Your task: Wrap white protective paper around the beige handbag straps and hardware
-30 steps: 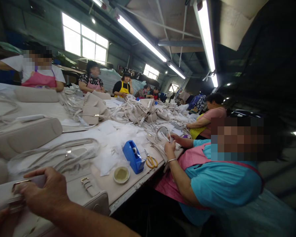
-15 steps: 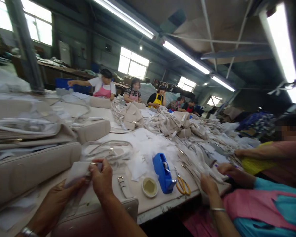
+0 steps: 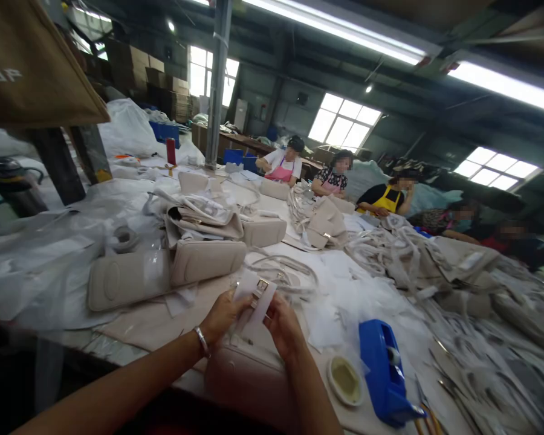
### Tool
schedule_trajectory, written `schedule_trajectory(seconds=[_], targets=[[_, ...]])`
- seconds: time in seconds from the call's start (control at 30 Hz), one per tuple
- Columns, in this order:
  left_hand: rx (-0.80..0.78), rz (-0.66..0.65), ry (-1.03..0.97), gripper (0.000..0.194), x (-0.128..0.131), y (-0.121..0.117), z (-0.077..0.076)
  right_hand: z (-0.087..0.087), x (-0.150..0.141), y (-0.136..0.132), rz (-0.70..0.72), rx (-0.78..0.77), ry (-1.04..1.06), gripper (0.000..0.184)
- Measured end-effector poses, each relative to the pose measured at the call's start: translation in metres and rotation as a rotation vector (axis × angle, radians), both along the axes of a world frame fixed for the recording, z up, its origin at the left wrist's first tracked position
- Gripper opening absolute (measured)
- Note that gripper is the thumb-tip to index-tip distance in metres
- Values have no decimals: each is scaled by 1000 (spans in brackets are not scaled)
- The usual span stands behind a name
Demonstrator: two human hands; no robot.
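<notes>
A white wrapping strip (image 3: 265,304) w/ metal buckle (image 3: 262,284) is held in a pinch btwn L hand (image 3: 222,319) & R hand (image 3: 284,326), just above a beige handbag (image 3: 247,368) laid along the table (image 3: 140,326)'s near edge. It's gripped from either side, so neither hand is nearer; its long axis is pointed approx. away from the near edge, tilted a bit right. Blue tape dispenser (image 3: 381,368) is placed farther right, past round dish (image 3: 344,380).

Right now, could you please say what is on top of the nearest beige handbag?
The left hand and right hand hold white wrapping and a metal buckle over the handbag; the part beneath is covered.
</notes>
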State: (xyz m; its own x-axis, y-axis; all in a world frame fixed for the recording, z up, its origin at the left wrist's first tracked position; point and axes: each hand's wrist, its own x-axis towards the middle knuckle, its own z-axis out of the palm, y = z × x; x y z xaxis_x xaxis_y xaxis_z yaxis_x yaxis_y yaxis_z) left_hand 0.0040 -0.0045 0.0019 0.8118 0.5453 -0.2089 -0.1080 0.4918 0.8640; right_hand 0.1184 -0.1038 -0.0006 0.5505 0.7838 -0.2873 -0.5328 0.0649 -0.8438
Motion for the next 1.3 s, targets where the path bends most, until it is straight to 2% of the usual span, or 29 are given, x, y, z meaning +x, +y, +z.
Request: schedule_trajectory(seconds=[0.1,0.27,0.47,0.67,0.8,0.9,0.97,1.1,1.2,1.3], targets=[[26,3,-3,41,1,2,-6,-4,-6,0,130,-19,-90,39],[59,21,-33,42,3,6,-12,0,-14,9,180,7,-194,41],[280,122,4,36,8,7,-12,1,-13,21,114,-7,-404,37],[420,97,43,33,3,8,-7,5,-13,22,37,-49,-632,29],[452,24,-15,34,-5,4,-3,-1,-13,20,-15,-71,-621,25],[534,-3,48,36,-6,0,-1,-5,-17,20,-50,-49,-547,23],[564,3,94,33,-5,-2,-1,-2,-20,20,-61,-24,-482,22],[478,-43,108,34,-1,-3,2,13,-17,14,26,33,-370,20],[465,-105,82,39,3,3,3,21,-5,9,31,30,-417,23],[556,-224,43,36,3,12,7,21,6,7,-50,-52,-512,25]])
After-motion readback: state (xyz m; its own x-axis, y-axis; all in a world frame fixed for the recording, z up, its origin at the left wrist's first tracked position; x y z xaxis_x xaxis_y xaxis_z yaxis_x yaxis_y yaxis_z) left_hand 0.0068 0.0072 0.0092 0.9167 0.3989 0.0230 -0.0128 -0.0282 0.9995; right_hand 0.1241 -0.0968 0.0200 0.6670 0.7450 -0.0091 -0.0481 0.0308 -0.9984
